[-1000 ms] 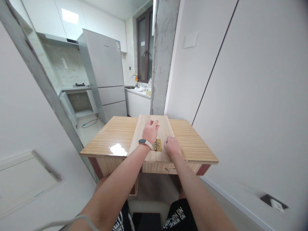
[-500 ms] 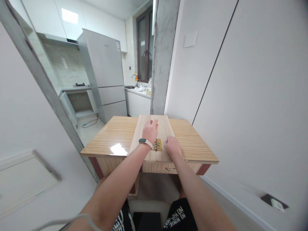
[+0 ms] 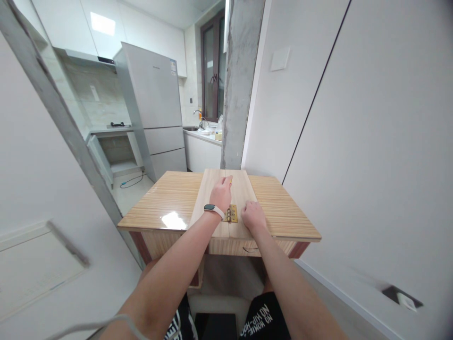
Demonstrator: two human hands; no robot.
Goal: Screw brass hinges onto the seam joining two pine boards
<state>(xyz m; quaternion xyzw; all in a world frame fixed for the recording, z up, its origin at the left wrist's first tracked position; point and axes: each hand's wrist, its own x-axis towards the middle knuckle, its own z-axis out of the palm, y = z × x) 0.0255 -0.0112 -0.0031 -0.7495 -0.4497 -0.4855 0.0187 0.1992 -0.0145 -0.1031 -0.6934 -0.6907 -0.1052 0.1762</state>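
Two pale wooden boards (image 3: 241, 189) lie side by side across the middle of the striped table, with a seam between them. A brass hinge (image 3: 232, 213) spans the seam near the front, partly covered by my left wrist. My left hand (image 3: 221, 192) reaches over the far part of the boards, fingers closed around a small brass piece (image 3: 230, 180) that mostly hides behind them. My right hand (image 3: 253, 215) rests curled on the right board, to the right of the hinge; whatever its fingers hold, if anything, is hidden.
The table (image 3: 293, 212) has a drawer front with a handle (image 3: 250, 249) near my right forearm. A grey cable (image 3: 123, 318) crosses my left forearm. Beyond stand a fridge (image 3: 161, 94) and a counter with a sink (image 3: 191, 128).
The fingers of my left hand have drawn closer together over the small brass piece. My right hand stays in the same place.
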